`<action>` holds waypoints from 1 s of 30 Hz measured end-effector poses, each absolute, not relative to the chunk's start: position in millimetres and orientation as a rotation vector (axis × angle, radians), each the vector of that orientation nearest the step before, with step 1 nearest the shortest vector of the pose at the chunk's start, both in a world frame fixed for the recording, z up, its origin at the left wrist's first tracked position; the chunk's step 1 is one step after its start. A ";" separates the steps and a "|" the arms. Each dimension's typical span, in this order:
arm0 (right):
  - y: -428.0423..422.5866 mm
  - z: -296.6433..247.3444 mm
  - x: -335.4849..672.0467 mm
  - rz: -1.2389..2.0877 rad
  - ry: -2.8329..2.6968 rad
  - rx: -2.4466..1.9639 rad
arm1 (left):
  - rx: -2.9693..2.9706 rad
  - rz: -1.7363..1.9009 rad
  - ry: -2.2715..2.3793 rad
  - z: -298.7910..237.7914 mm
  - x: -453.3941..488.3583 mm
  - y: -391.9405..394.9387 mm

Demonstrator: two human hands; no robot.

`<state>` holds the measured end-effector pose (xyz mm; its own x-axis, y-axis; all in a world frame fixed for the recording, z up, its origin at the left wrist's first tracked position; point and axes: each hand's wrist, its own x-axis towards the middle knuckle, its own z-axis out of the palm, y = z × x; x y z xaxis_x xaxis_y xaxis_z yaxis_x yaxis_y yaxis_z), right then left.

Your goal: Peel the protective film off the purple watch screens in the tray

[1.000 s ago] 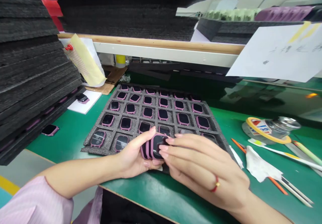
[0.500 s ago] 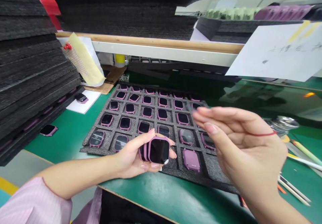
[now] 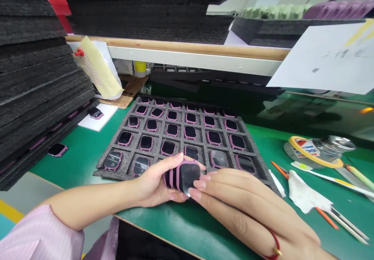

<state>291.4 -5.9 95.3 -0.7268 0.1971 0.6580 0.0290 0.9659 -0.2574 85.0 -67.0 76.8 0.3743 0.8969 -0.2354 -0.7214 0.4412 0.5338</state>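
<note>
Nearest, a red cord [image 3: 274, 244] circles the right wrist. The right hand [image 3: 248, 209] has its fingers nearly straight and close together, the tips at the lower right edge of the front watch [image 3: 189, 177]; whether they pinch anything cannot be told. The left hand [image 3: 156, 182] curls around a small stack of watches [image 3: 171, 179], thumb along the top and fingers below, dark screens facing right, above the near edge of the green table [image 3: 157, 223]. Just beyond lies a grey foam tray [image 3: 101, 171], purple-framed watches [image 3: 172, 130] in its compartments.

To the right are a white cloth [image 3: 306, 192] over an orange stick [image 3: 327, 218], a toothbrush [image 3: 324, 177] and a metal-capped jar [image 3: 340, 145]. To the left, a lone watch [image 3: 57, 149] lies near a foam stack [image 3: 35, 69]. Farther back, a shelf [image 3: 189, 57] spans the table.
</note>
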 end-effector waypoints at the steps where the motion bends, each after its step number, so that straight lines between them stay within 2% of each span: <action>1: -4.2 94.8 289.8 0.288 -2.375 -0.110 | 0.368 1.068 0.539 77.4 85.2 -67.2; 4: 1.4 97.7 281.5 0.301 -2.359 0.011 | 0.380 1.091 0.538 79.1 86.4 -67.9; 9: -1.8 101.4 263.6 0.251 -2.339 -0.094 | 0.495 1.147 0.596 76.2 90.3 -70.3; 18: 3.7 93.6 257.2 0.690 -2.270 -0.313 | 0.556 1.189 0.657 71.9 91.0 -67.0; 30: 9.7 108.8 267.1 0.448 -2.380 -0.228 | 0.519 1.081 0.602 74.8 87.7 -67.5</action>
<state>267.1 9.7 108.8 -0.7432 0.2816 0.6069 0.0416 0.9248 -0.3782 87.7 -67.5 74.8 0.3428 0.9187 -0.1962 -0.6502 0.3828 0.6563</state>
